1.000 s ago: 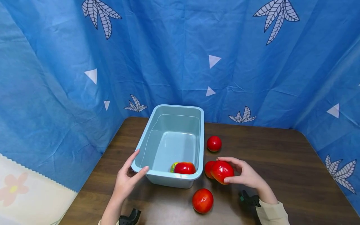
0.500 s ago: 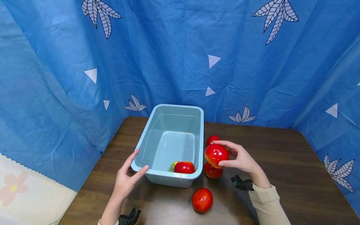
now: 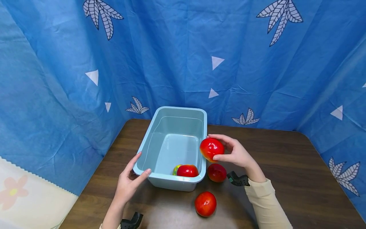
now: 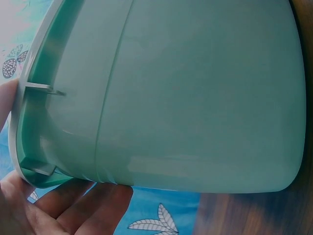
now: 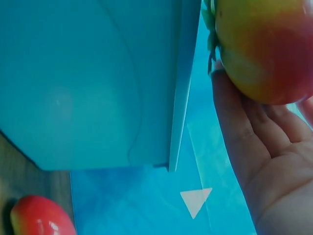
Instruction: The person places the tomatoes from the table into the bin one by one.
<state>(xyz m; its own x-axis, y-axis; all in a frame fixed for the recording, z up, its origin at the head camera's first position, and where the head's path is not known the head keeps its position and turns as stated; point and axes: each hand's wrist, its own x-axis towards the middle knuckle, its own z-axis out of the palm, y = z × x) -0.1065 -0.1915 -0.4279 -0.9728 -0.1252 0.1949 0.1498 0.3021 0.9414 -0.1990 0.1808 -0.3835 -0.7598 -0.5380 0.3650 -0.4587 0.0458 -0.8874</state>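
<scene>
My right hand (image 3: pixel 233 154) holds a glossy red-and-yellow fruit (image 3: pixel 212 149) between thumb and fingers, raised at the right rim of a light blue plastic bin (image 3: pixel 203 127). In the right wrist view, green leafy bits show at one end of this fruit (image 5: pixel 274 54). With thumb and fingers about the rim, my left hand (image 3: pixel 129 181) grips the bin's near left corner. The left wrist view shows those fingers tucked under the lip beside the bin's outer wall (image 4: pixel 205 98). Inside the bin's near end lie a red fruit (image 3: pixel 187 170) and a yellow-green one (image 3: pixel 175 170), partly hidden.
On the brown wooden table (image 3: pixel 274 152), a dark red fruit (image 3: pixel 217 172) sits beside the bin's right wall. Nearer the front lies another red fruit (image 3: pixel 205 204). The right wrist view has a red fruit (image 5: pixel 41 218) on the table. A blue curtain (image 3: pixel 183 63) hangs behind.
My right hand has lifted the red-and-yellow fruit from beside another fruit and moved it up and left to the bin's rim. The left hand and bin stay put.
</scene>
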